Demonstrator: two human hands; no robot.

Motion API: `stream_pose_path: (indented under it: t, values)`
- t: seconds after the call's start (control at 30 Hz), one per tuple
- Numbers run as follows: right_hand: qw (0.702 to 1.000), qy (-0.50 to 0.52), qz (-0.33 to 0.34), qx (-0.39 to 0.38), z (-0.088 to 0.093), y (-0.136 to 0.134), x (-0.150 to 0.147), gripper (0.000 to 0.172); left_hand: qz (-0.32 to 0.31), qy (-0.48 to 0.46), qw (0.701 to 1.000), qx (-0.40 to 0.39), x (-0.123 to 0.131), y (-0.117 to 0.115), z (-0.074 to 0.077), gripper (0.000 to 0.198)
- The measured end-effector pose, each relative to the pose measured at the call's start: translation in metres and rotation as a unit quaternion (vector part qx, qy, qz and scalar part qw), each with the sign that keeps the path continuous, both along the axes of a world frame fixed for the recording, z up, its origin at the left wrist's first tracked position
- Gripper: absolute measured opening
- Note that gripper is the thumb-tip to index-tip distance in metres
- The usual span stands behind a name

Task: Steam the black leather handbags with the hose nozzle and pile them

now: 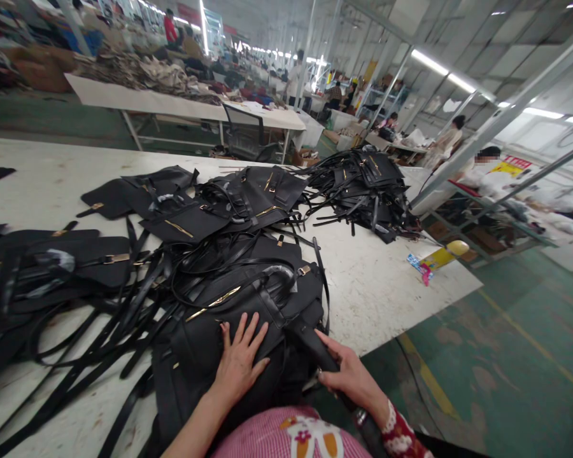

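The black handbag [205, 346] lies flat at the near edge of the white table [386, 286], just in front of me. My left hand [239, 364] rests on it with fingers spread, gripping nothing. My right hand [351, 380] is closed around a dark handle strap [310, 343] at the bag's right side.

I judge this bag to be mid-handling: its gold bar fitting [214, 302] is on, and its loose straps [76, 356] trail over the table. More bags [248, 191] and a far pile [363, 184] lie beyond, and I cannot tell finished from unfinished.

My arm covers the strap's lower end, so I cannot tell whether it is attached. The bag's near edge is hidden by my lap.
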State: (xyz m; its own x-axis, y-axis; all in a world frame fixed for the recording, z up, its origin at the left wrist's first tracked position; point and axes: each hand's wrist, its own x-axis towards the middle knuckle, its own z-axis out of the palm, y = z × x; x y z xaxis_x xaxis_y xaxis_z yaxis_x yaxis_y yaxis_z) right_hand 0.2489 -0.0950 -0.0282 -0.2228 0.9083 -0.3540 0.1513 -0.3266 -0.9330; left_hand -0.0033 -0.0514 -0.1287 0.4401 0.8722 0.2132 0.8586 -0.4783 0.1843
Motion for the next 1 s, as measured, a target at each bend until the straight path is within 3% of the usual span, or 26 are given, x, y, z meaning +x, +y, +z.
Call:
stream_pose_path:
  t: [0.13, 0.33, 0.47, 0.67, 0.8, 1.0]
  values:
    - [1.0, -0.004, 0.019, -0.007, 0.014, 0.002, -0.001, 0.075, -0.009, -0.002, 1.0, 0.006, 0.0, -0.008, -0.002, 0.064]
    - [0.998, -0.032, 0.048, 0.026, 0.006, 0.031, -0.03, 0.071, -0.014, -0.037, 0.997, 0.061, 0.0, -0.013, -0.015, 0.058]
    - [0.993, -0.079, 0.072, 0.055, 0.012, 0.046, -0.045, 0.071, 0.0, -0.053, 0.996, 0.07, -0.002, -0.013, -0.023, 0.051]
    - [0.986, -0.05, 0.142, 0.066, 0.022, 0.053, -0.063, 0.067, -0.085, -0.068, 0.99, 0.088, -0.004, -0.045, -0.023, 0.043]
    - [0.994, -0.02, 0.103, 0.04, 0.011, 0.087, -0.078, 0.063, -0.086, -0.098, 0.988, 0.086, -0.003, -0.055, -0.021, 0.036]
    - [0.998, -0.044, 0.033, 0.033, 0.006, 0.165, -0.073, 0.052, -0.075, -0.135, 0.987, 0.051, -0.005, -0.054, -0.019, 0.039]
